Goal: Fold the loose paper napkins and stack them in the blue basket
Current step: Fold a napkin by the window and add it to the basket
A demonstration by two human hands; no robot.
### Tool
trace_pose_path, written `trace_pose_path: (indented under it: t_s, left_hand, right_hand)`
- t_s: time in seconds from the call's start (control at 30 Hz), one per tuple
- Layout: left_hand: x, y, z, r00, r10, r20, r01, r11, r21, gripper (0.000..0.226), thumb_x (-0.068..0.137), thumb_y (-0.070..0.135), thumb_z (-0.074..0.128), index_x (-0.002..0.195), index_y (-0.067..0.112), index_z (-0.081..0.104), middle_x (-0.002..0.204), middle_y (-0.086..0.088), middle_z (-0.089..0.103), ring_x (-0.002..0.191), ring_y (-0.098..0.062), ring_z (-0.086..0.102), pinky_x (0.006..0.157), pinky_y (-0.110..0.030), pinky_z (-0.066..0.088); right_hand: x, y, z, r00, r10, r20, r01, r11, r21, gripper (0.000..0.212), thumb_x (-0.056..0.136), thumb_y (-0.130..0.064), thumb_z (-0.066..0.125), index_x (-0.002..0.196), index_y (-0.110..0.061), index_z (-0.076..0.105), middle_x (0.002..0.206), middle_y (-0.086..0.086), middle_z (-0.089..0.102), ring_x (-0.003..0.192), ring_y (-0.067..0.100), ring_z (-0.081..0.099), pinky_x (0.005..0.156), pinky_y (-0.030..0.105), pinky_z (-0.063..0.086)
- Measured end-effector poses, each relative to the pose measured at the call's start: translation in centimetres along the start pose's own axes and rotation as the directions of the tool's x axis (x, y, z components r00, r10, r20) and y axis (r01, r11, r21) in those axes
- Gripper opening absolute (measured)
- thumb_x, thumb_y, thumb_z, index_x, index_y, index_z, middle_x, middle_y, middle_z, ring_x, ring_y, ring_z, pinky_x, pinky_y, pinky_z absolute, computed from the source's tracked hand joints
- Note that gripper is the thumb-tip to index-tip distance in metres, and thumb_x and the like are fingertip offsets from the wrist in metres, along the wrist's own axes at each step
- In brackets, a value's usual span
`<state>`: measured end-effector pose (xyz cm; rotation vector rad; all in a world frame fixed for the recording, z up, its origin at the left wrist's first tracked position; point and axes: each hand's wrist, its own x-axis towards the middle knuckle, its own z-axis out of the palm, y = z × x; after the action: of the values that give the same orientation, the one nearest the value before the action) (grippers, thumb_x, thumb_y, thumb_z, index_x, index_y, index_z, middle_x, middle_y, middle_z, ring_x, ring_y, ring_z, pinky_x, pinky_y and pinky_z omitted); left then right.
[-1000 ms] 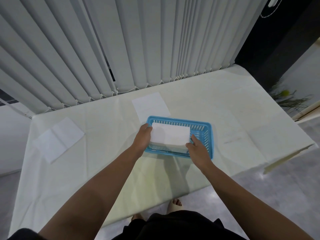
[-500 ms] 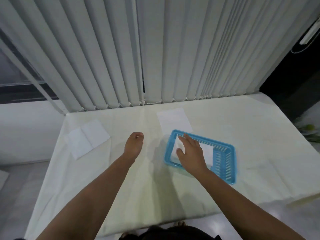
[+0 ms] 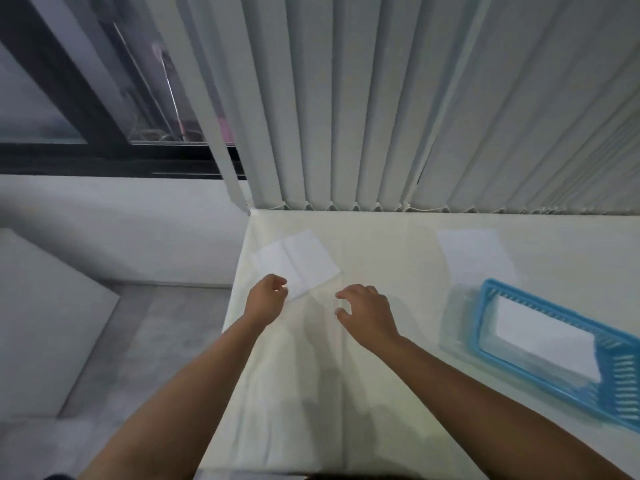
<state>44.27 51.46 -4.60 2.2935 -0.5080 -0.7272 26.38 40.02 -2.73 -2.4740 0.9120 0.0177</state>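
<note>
An unfolded white napkin (image 3: 298, 261) with a centre crease lies near the table's far left corner. My left hand (image 3: 266, 299) is at its near corner, fingers curled at the edge; whether it grips the paper is unclear. My right hand (image 3: 367, 306) hovers just right of that napkin, fingers spread, holding nothing. The blue basket (image 3: 485, 306) sits at the right with folded white napkins (image 3: 543, 337) inside. A second loose napkin (image 3: 474, 254) lies flat beyond the basket.
The table (image 3: 381, 375) is covered with a cream cloth; its left edge runs just beside my left hand, with grey floor (image 3: 138, 341) below. Vertical blinds (image 3: 415, 116) hang along the far edge. A dark window (image 3: 86, 98) is at the upper left.
Both hands left the basket and moved left to the creased napkin. The folded napkin stays in the basket. The view swung left.
</note>
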Motion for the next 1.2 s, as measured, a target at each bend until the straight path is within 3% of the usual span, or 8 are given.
trace_pose_path:
  t_s: [0.2, 0.37, 0.57, 0.77, 0.93, 1.1, 1.2]
  left_hand:
    - [3.8, -3.5, -3.8, 0.997, 0.073, -0.017, -0.071, 0.991, 0.109, 0.025, 0.089, 0.007, 0.055, 0.112, 0.011, 0.064, 0.120, -0.001, 0.065, 0.109, -0.020, 0.059, 0.086, -0.026, 0.043]
    - [6.6, -4.9, -4.8, 0.989, 0.149, -0.020, -0.141, 0.966, 0.218, 0.027, 0.090, 0.011, 0.053, 0.114, 0.016, 0.063, 0.121, -0.002, 0.064, 0.109, -0.023, 0.059, 0.092, -0.034, 0.047]
    - [8.8, -5.4, -5.3, 0.932, 0.363, 0.012, -0.320, 0.804, 0.500, 0.036, 0.087, 0.008, 0.053, 0.120, 0.020, 0.061, 0.129, 0.003, 0.061, 0.116, -0.025, 0.053, 0.091, -0.035, 0.041]
    - [11.1, -6.1, -5.6, 0.896, 0.440, 0.062, -0.400, 0.739, 0.542, 0.040, 0.081, 0.000, 0.055, 0.115, 0.020, 0.065, 0.124, 0.003, 0.065, 0.109, -0.027, 0.056, 0.084, -0.034, 0.041]
    - [12.7, -6.3, -6.0, 0.875, 0.478, 0.077, -0.427, 0.685, 0.591, 0.039, 0.084, 0.001, 0.053, 0.118, 0.018, 0.064, 0.124, -0.001, 0.064, 0.106, -0.030, 0.059, 0.086, -0.037, 0.042]
    - [13.9, -6.5, -6.4, 0.825, 0.554, 0.114, -0.488, 0.595, 0.638, 0.023, 0.081, 0.007, 0.065, 0.100, 0.019, 0.073, 0.103, -0.001, 0.072, 0.088, -0.029, 0.067, 0.079, -0.036, 0.046]
    - [14.7, -6.7, -6.6, 0.783, 0.601, 0.158, -0.531, 0.516, 0.672, 0.018, 0.072, 0.009, 0.076, 0.086, 0.019, 0.073, 0.086, 0.000, 0.071, 0.074, -0.028, 0.066, 0.069, -0.033, 0.048]
  right_hand:
    - [4.2, -4.5, 3.8, 0.998, -0.043, 0.046, 0.047, 0.995, -0.089, 0.033, 0.089, -0.035, 0.053, 0.120, -0.027, 0.061, 0.126, -0.008, 0.059, 0.118, 0.018, 0.048, 0.094, 0.032, 0.032]
    - [6.5, -6.6, 5.5, 0.995, -0.074, 0.061, 0.082, 0.987, -0.137, 0.034, 0.088, -0.036, 0.055, 0.120, -0.027, 0.062, 0.124, -0.008, 0.061, 0.118, 0.019, 0.048, 0.094, 0.034, 0.032]
    - [7.7, -7.5, 7.0, 0.994, -0.091, 0.068, 0.102, 0.976, -0.192, 0.039, 0.084, -0.037, 0.058, 0.120, -0.023, 0.063, 0.120, -0.003, 0.063, 0.111, 0.023, 0.054, 0.093, 0.037, 0.036]
    - [8.1, -7.8, 8.9, 0.991, -0.135, 0.026, 0.136, 0.942, -0.307, 0.026, 0.069, -0.041, 0.063, 0.089, -0.026, 0.069, 0.089, -0.007, 0.066, 0.085, 0.020, 0.061, 0.083, 0.037, 0.039]
    - [8.6, -7.5, 10.3, 0.946, -0.322, -0.038, 0.277, 0.865, -0.419, 0.004, 0.072, -0.029, 0.063, 0.068, -0.028, 0.064, 0.070, -0.009, 0.061, 0.070, 0.016, 0.056, 0.079, 0.034, 0.032]
    - [9.0, -7.3, 10.8, 0.945, -0.321, -0.067, 0.269, 0.875, -0.403, 0.012, 0.072, -0.025, 0.068, 0.064, -0.026, 0.060, 0.064, -0.008, 0.058, 0.066, 0.017, 0.056, 0.077, 0.034, 0.029]
    - [9.2, -7.6, 10.1, 0.975, -0.216, -0.050, 0.197, 0.946, -0.257, 0.007, 0.076, -0.026, 0.061, 0.069, -0.025, 0.060, 0.065, -0.008, 0.060, 0.069, 0.018, 0.058, 0.076, 0.034, 0.033]
